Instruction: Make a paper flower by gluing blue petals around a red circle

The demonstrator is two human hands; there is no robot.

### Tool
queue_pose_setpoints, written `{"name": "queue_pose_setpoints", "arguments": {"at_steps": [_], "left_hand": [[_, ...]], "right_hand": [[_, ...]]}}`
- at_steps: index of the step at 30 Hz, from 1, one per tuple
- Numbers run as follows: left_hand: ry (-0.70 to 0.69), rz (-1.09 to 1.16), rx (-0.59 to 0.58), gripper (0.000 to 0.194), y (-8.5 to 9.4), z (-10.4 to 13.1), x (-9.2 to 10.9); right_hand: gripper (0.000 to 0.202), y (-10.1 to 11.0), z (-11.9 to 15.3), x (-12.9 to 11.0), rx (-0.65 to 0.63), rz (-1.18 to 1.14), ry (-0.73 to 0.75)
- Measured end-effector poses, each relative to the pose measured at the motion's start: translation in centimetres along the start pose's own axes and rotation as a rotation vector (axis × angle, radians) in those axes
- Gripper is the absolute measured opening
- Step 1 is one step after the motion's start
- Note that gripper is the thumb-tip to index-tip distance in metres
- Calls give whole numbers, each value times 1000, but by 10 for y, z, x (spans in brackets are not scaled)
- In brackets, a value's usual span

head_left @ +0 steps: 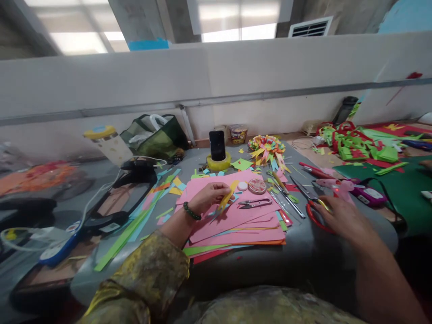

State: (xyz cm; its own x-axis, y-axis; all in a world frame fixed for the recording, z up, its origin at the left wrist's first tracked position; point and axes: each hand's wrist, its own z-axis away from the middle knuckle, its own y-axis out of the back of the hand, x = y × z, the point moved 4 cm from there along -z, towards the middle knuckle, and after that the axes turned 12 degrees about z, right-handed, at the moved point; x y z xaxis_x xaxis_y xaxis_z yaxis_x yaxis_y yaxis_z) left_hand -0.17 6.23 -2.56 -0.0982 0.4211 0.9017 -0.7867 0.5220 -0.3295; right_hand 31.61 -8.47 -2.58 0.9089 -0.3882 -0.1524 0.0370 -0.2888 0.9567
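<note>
My left hand (209, 196), with a dark green bead bracelet (192, 211) on the wrist, pinches a yellow paper strip (231, 192) above a stack of pink paper (202, 234). To the right, my right hand (344, 218) has its fingers on the handles of a pair of scissors (313, 218), which lie low over the table with blades pointing away. Small thread snips (254, 203), a white round cap (242, 185) and a round patterned case (257, 186) rest on the pink paper. Light blue scraps lie under my left hand.
A phone (217, 146) stands on a yellow tape roll (218, 162) behind the paper. A ribbon-like paper flower (268, 148) sits at the back. A pink glue gun (339, 185) lies beyond my right hand. Green strips (124, 238) and a bottle (110, 145) are left.
</note>
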Motion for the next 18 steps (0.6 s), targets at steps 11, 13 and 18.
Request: {"name": "queue_pose_setpoints", "arguments": {"at_steps": [11, 13, 18], "left_hand": [[-120, -192, -10, 36, -7, 4, 6], [-124, -188, -18, 39, -10, 7, 7], [-122, -164, -118, 46, -20, 14, 7]], "right_hand": [[47, -3, 14, 16, -146, 117, -177], [51, 3, 29, 25, -71, -62, -221], [93, 18, 73, 27, 97, -608, -169]]}}
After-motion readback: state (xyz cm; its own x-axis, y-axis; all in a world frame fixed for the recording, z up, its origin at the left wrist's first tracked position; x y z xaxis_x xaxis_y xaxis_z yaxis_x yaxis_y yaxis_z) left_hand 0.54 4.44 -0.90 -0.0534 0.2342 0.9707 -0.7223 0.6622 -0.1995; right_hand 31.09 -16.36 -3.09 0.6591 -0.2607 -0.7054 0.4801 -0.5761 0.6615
